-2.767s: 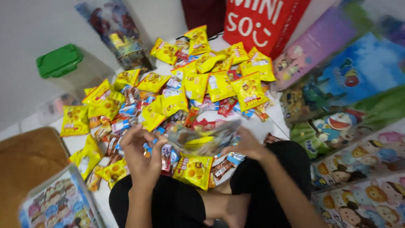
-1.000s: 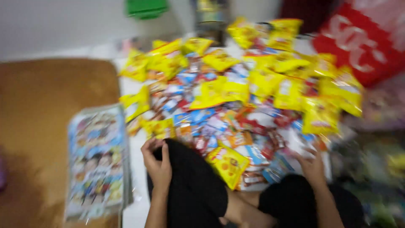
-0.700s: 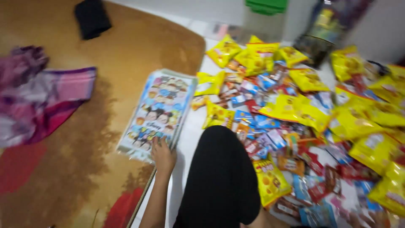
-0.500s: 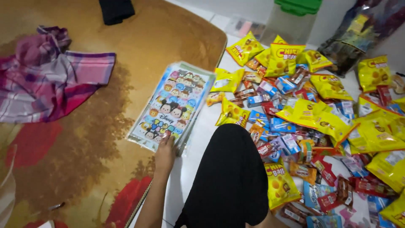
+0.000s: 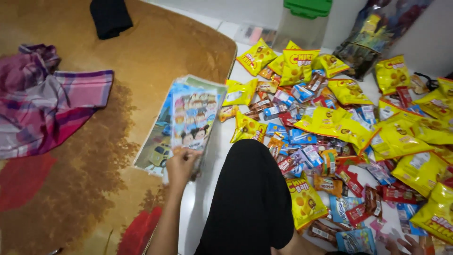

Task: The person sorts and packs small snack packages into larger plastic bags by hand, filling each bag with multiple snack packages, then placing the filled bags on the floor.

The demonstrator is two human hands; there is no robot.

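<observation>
Pinching the near edge of a cartoon-printed bag (image 5: pixel 192 120), the left hand (image 5: pixel 181 165) tilts it up off the stack of printed bags (image 5: pixel 155 146) on the brown rug (image 5: pixel 94 179); its long axis runs away from the person; the right hand (image 5: pixel 406 244), fingers spread, shows only at the bottom corner; beyond the black-clad knee (image 5: pixel 250 189) lie yellow snack packets (image 5: pixel 325 123), too many to count; farthest, one green-lidded container (image 5: pixel 306 19).

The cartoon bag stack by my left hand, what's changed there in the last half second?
The left hand has pinched the top cartoon bag and lifted it off the stack, baring a car-print one beneath. The snack packets and plaid cloth lie as before.
</observation>
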